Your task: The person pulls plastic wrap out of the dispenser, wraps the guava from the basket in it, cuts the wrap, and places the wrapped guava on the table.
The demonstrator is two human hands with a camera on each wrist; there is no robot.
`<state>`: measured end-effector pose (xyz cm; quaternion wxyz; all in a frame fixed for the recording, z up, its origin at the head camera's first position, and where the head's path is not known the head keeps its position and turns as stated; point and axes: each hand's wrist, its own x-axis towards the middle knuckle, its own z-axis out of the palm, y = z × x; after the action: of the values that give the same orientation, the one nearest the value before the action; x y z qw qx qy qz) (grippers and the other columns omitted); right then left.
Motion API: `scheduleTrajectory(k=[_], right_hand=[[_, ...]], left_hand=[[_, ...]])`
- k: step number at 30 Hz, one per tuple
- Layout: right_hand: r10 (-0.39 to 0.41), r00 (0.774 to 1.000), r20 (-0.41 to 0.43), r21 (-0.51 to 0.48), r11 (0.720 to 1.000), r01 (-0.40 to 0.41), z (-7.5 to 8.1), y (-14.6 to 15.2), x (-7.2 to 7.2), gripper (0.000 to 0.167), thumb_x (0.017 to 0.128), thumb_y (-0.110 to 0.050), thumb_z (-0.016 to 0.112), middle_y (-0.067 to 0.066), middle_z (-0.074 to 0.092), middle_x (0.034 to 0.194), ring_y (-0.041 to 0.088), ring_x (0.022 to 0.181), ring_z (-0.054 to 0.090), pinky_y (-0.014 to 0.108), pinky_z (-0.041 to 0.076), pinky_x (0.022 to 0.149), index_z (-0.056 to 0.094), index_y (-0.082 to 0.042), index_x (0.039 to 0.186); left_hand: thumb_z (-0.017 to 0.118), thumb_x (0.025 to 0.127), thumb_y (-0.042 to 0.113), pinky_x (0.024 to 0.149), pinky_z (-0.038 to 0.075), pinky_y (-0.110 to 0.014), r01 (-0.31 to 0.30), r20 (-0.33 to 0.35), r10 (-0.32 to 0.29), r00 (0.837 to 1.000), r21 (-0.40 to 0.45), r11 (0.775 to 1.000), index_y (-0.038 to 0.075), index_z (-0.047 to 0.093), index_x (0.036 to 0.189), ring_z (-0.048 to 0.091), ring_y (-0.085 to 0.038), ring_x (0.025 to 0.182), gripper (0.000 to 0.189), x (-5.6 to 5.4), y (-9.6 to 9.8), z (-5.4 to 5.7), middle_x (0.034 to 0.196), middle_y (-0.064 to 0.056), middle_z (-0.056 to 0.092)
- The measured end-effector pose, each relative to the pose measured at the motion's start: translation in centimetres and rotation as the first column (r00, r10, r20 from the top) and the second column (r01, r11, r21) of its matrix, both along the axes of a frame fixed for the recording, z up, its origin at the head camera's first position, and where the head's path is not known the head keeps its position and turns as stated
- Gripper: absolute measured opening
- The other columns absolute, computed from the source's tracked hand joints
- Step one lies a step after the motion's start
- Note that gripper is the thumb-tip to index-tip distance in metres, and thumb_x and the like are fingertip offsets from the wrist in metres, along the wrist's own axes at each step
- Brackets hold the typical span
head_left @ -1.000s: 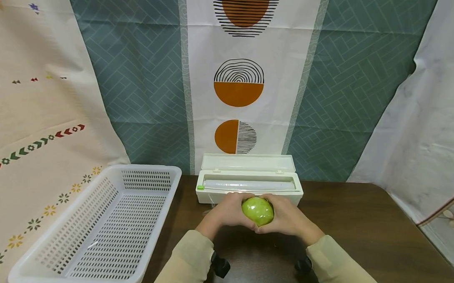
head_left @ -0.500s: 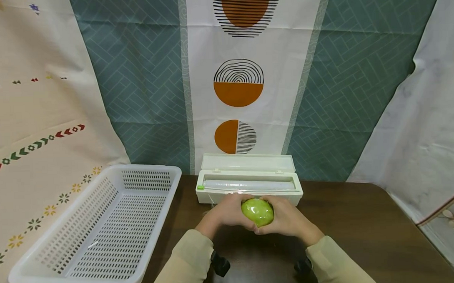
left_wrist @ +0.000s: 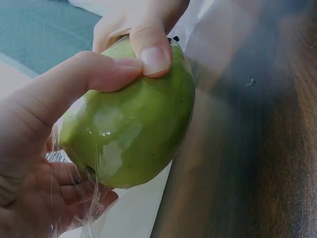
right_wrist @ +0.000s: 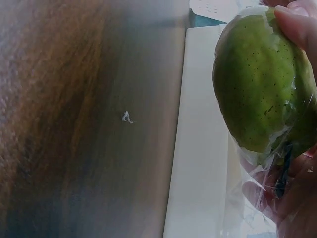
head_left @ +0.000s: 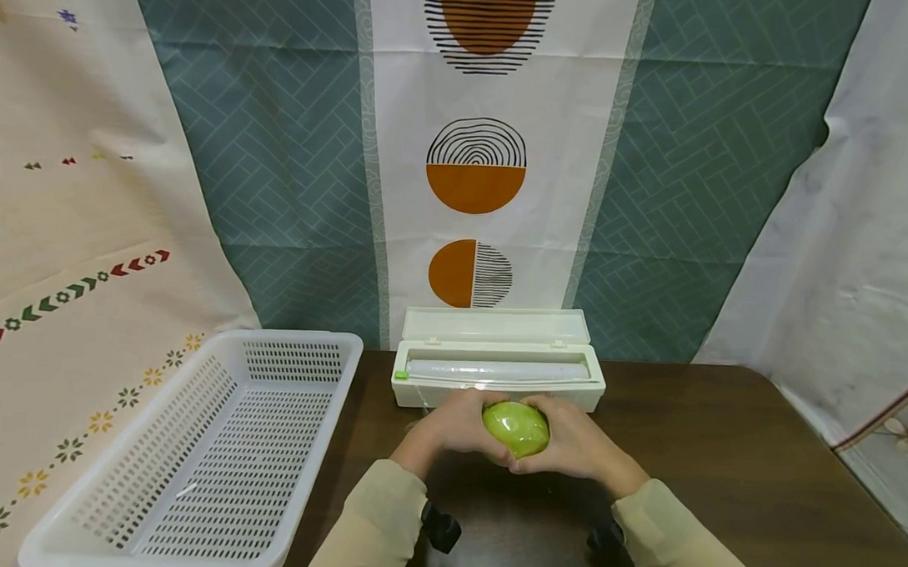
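A glossy green pear [head_left: 516, 429] is held between both hands above the table, in front of the cling film box. Clear cling film [right_wrist: 275, 148] covers it, with loose folds bunched around its dark stem [right_wrist: 284, 168]. My left hand [head_left: 459, 427] grips it from the left, thumb across the skin and fingers curled beneath. From the other side my right hand [head_left: 577, 446] holds it. In the left wrist view the two thumbs press on the pear [left_wrist: 133, 119] with their tips meeting. More loose film [left_wrist: 94, 198] trails over the left fingers.
Behind the hands stands a white cling film box [head_left: 495, 395], lid raised, with a film roll [head_left: 494, 370] inside. A white perforated basket [head_left: 282, 523] sits at the left. A small white scrap [right_wrist: 127, 117] lies on the dark wooden table [head_left: 715, 458].
The pear has sunk very slightly, with the right hand shifting a little along with it. Both hands keep their hold; the box and basket stay put.
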<state>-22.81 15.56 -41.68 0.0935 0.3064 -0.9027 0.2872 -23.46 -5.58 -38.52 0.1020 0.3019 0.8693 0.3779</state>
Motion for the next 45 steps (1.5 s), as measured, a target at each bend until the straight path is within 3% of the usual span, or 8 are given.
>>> scheduleTrajectory(k=[9,19,24,27,31,38,42,45], right_hand=[[0.011,0.998,0.058,-0.006,1.000,-0.011,-0.1,0.1,0.1,0.071,0.056,-0.061,0.081,-0.017,0.061,0.085,0.000,0.069,0.054,0.019,0.046,0.060,0.060,-0.022,0.110],[0.020,0.996,0.085,0.003,1.000,-0.020,0.3,-0.1,-0.7,0.068,0.057,-0.063,0.080,-0.018,0.059,0.089,0.002,0.075,0.054,0.021,0.047,0.064,0.059,-0.026,0.109],[0.036,0.995,0.091,0.010,0.999,-0.038,0.5,-0.1,-1.0,0.070,0.057,-0.064,0.079,-0.018,0.061,0.093,0.001,0.080,0.057,0.022,0.048,0.069,0.059,-0.026,0.112],[0.035,0.992,0.119,0.027,0.999,-0.039,0.8,-0.1,-1.1,0.072,0.058,-0.065,0.078,-0.017,0.062,0.095,0.002,0.081,0.057,0.023,0.049,0.070,0.058,-0.025,0.115],[0.026,0.986,0.166,0.028,0.999,-0.032,1.1,-0.1,-1.2,0.073,0.061,-0.062,0.079,-0.015,0.061,0.096,0.004,0.081,0.057,0.023,0.049,0.070,0.058,-0.023,0.118],[0.010,0.984,0.180,0.022,1.000,-0.014,0.9,-0.1,-1.2,0.074,0.061,-0.061,0.079,-0.014,0.060,0.098,0.005,0.081,0.056,0.023,0.048,0.069,0.056,-0.023,0.120],[-0.019,0.985,0.169,0.027,1.000,0.015,0.7,0.0,-1.1,0.084,0.060,-0.061,0.079,-0.011,0.060,0.101,0.006,0.081,0.056,0.024,0.048,0.070,0.052,-0.021,0.128],[-0.040,0.986,0.163,0.025,0.999,0.036,0.5,0.1,-1.0,0.089,0.060,-0.062,0.079,-0.009,0.060,0.104,0.007,0.083,0.056,0.026,0.048,0.071,0.049,-0.019,0.132]], left_hand=[[0.086,0.059,0.037,0.064,0.048,-0.023,-0.065,0.032,0.068,0.997,-0.085,0.994,0.010,0.053,0.135,0.054,-0.008,0.077,0.087,0.2,-0.1,-0.2,0.092,0.008,0.060],[0.086,0.060,0.041,0.076,0.047,-0.027,-0.088,0.000,0.088,0.996,-0.040,0.995,0.012,0.045,0.137,0.054,-0.010,0.091,0.093,0.5,-0.3,-0.4,0.113,0.002,0.059],[0.085,0.063,0.040,0.088,0.047,-0.033,-0.097,-0.100,0.092,0.991,-0.047,0.994,0.011,0.039,0.142,0.053,-0.016,0.108,0.097,0.8,-0.4,-0.6,0.131,-0.003,0.053],[0.085,0.062,0.040,0.095,0.046,-0.039,-0.132,-0.233,0.093,0.968,-0.155,0.979,0.014,0.038,0.144,0.050,-0.021,0.120,0.097,1.4,-0.2,-0.4,0.141,-0.005,0.045],[0.086,0.061,0.041,0.092,0.048,-0.039,-0.191,-0.416,0.051,0.908,-0.302,0.934,0.017,0.040,0.141,0.053,-0.020,0.116,0.095,1.9,0.4,-0.6,0.137,-0.004,0.048],[0.089,0.059,0.040,0.087,0.050,-0.036,-0.268,-0.570,0.035,0.821,-0.331,0.905,0.014,0.040,0.138,0.056,-0.019,0.107,0.096,1.8,1.3,-1.7,0.125,-0.005,0.053],[0.089,0.057,0.036,0.085,0.051,-0.034,-0.277,-0.585,0.052,0.810,-0.303,0.912,0.014,0.045,0.132,0.057,-0.019,0.102,0.090,1.5,1.5,-1.8,0.117,-0.005,0.056],[0.089,0.056,0.035,0.084,0.051,-0.034,-0.276,-0.558,0.066,0.827,-0.300,0.913,0.015,0.047,0.130,0.057,-0.018,0.101,0.087,1.2,1.5,-1.7,0.115,-0.004,0.057]])
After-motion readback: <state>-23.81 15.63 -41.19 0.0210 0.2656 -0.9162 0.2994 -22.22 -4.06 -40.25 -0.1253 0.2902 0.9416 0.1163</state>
